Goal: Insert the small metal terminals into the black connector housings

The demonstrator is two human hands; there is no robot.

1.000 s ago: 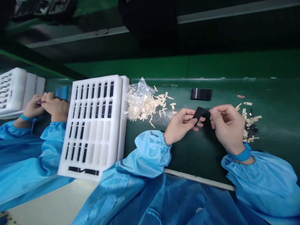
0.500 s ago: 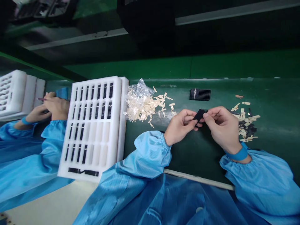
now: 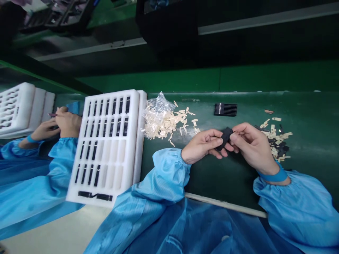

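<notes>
Both grips are clenching on one small black part [image 3: 226,137]: left hand [image 3: 203,146] is pinching its lower end between thumb & fingertips, right hand [image 3: 251,144] is pinching the upper end w/ thumb & forefinger. Part is sitting tilted, held just above the green desk [image 3: 230,173], roughly mid-desk, between the two hands, which are nearly touching at the fingertips. Can't tell what the part's surface detail is, too small & dark.

Just right of the right hand, a scatter of beige tabs mixed w/ dark bits [image 3: 277,143] is lying on the desk. Behind the hands, well apart, a short row of black strips [image 3: 225,109] is lying flat. Left of the left hand, a clear plastic bag w/ a heap of beige tabs [image 3: 162,118] is spilling onto the desk, some tabs loose near the hand.

Further left, a white foam tray [image 3: 129,148] is lying w/ slotted rows; upper rows are holding black strips, several lower-right slots are bare, & a few strips are lying along its near edge. Both arms are wearing blue sleeves; a blue wrist band [image 3: 274,175] is showing on the right wrist.

At far left, a co-worker's hands [image 3: 59,121] in the same blue sleeves are working close together beside a second white foam tray [image 3: 16,107]
</notes>
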